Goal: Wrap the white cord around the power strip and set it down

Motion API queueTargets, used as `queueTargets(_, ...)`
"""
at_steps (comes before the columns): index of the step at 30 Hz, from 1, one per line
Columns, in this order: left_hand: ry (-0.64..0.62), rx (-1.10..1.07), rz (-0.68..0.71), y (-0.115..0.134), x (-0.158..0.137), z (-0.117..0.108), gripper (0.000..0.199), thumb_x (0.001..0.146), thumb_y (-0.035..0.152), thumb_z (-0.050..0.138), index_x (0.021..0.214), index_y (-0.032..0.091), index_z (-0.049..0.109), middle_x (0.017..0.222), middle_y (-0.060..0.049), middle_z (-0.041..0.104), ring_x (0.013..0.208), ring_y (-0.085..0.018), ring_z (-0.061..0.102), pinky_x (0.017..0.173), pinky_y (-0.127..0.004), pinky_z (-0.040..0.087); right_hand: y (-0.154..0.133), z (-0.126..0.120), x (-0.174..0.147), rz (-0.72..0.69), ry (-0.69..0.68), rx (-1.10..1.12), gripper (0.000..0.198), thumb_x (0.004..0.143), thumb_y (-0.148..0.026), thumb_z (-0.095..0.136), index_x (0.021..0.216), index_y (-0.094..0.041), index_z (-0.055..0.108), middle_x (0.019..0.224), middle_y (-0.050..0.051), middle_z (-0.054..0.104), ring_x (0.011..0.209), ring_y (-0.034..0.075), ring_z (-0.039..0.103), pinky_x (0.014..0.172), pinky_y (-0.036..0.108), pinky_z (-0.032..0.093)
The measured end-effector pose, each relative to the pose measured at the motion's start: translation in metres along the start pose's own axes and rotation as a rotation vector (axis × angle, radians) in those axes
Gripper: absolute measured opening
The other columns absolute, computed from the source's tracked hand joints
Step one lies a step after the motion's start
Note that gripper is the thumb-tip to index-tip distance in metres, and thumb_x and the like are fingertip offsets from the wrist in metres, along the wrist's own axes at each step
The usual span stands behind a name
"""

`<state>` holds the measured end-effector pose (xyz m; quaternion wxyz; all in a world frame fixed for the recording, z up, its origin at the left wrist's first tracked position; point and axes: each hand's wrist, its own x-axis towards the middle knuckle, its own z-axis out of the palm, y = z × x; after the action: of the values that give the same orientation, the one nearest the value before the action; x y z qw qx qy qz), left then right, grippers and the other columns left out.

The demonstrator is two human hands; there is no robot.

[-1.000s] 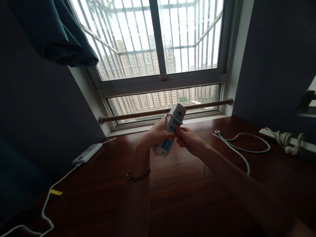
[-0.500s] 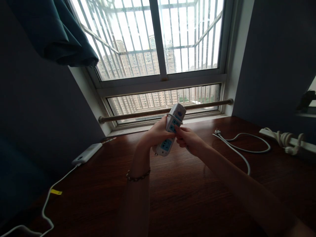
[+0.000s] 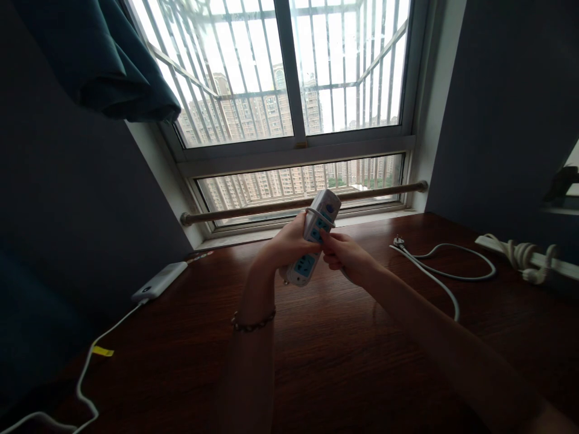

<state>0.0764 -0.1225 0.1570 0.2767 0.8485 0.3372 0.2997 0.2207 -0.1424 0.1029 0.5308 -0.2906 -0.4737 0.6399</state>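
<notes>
While the left hand [image 3: 292,241] grips the power strip [image 3: 315,234] around its middle, hiding part of it, the right hand [image 3: 346,256] is closed on the cord [image 3: 347,276], its thumb against the strip's sockets. A turn of cord circles the strip's upper part. Held tilted above the wooden bench [image 3: 344,361], the strip blocks a piece of the rail [image 3: 253,211] behind it; beyond that rises the barred window [image 3: 296,147], with a blue curtain [image 3: 108,72] hanging to the strip's upper left. Well left of the strip lies a white box [image 3: 160,281] with a cable [image 3: 80,386] bearing a yellow tag [image 3: 103,351]. To the strip's right, a plug [image 3: 398,242] sits beside its looped lead [image 3: 488,272], which disappears behind the right forearm. Farther right of the strip, a white bar [image 3: 565,267] is wrapped in a coiled cable [image 3: 520,254].
</notes>
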Motion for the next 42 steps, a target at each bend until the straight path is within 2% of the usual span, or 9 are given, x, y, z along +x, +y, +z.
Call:
queueTargets(17, -0.006, 0.001, -0.005, -0.001, -0.001, -0.001, 0.044, 0.066, 0.020, 0.065, 0.105, 0.015, 0.046, 0.092, -0.004, 0.058, 0.079, -0.018, 0.057, 0.065, -0.027, 0.046, 0.001, -0.001, 0.001, 0.001, 0.008, -0.023, 0.055, 0.057, -0.059, 0.073, 0.069, -0.016, 0.040, 0.049, -0.011, 0.029, 0.037, 0.000, 0.022, 0.038, 0.018, 0.007)
queueTargets(26, 0.005, 0.046, 0.008, 0.000, 0.001, -0.001, 0.042, 0.063, 0.020, 0.064, 0.102, 0.016, 0.049, 0.090, -0.004, 0.059, 0.079, -0.019, 0.057, 0.065, -0.027, 0.046, 0.001, -0.003, 0.002, 0.008, 0.037, -0.138, 0.057, 0.058, -0.066, 0.068, 0.071, -0.018, 0.039, 0.050, -0.011, 0.029, 0.037, 0.001, 0.022, 0.038, 0.019, 0.010)
queueTargets(30, 0.001, 0.182, -0.040, -0.001, 0.001, -0.003, 0.038, 0.063, 0.022, 0.064, 0.098, 0.016, 0.050, 0.087, -0.003, 0.059, 0.078, -0.020, 0.057, 0.063, -0.028, 0.045, 0.001, -0.009, 0.007, 0.018, 0.064, -0.314, 0.053, 0.065, -0.068, 0.059, 0.071, -0.019, 0.041, 0.049, -0.010, 0.028, 0.037, 0.003, 0.024, 0.037, 0.020, 0.013)
queueTargets(33, -0.026, 0.280, -0.066, -0.005, 0.002, -0.003, 0.035, 0.061, 0.024, 0.065, 0.092, 0.017, 0.053, 0.087, -0.002, 0.059, 0.077, -0.021, 0.057, 0.063, -0.029, 0.045, 0.001, -0.020, 0.013, 0.044, 0.093, -0.537, 0.049, 0.070, -0.065, 0.058, 0.070, -0.016, 0.051, 0.043, -0.007, 0.031, 0.036, 0.006, 0.027, 0.036, 0.022, 0.016)
queueTargets(36, -0.036, 0.301, -0.085, -0.010, 0.002, -0.001, 0.042, 0.057, 0.023, 0.068, 0.096, 0.017, 0.053, 0.087, -0.003, 0.060, 0.077, -0.022, 0.058, 0.063, -0.029, 0.045, 0.001, -0.031, 0.017, 0.007, 0.124, -0.767, 0.044, 0.069, -0.058, 0.064, 0.063, -0.015, 0.058, 0.042, -0.003, 0.037, 0.041, 0.008, 0.033, 0.040, 0.023, 0.020)
queueTargets(39, 0.021, 0.345, -0.118, -0.010, 0.003, 0.002, 0.046, 0.057, 0.023, 0.067, 0.100, 0.017, 0.051, 0.088, -0.004, 0.061, 0.078, -0.022, 0.058, 0.061, -0.029, 0.044, -0.001, -0.038, 0.018, -0.072, 0.144, -0.929, 0.042, 0.059, -0.052, 0.073, 0.052, -0.016, 0.054, 0.047, -0.001, 0.045, 0.047, 0.009, 0.037, 0.043, 0.024, 0.022)
queueTargets(42, 0.112, 0.416, -0.153, -0.007, 0.005, 0.004, 0.030, 0.060, 0.023, 0.064, 0.088, 0.017, 0.055, 0.083, -0.005, 0.061, 0.077, -0.023, 0.058, 0.059, -0.029, 0.041, -0.010, -0.042, 0.013, -0.024, 0.090, -1.139, 0.041, 0.060, -0.052, 0.073, 0.054, -0.017, 0.053, 0.046, 0.001, 0.049, 0.044, 0.011, 0.041, 0.042, 0.025, 0.024)
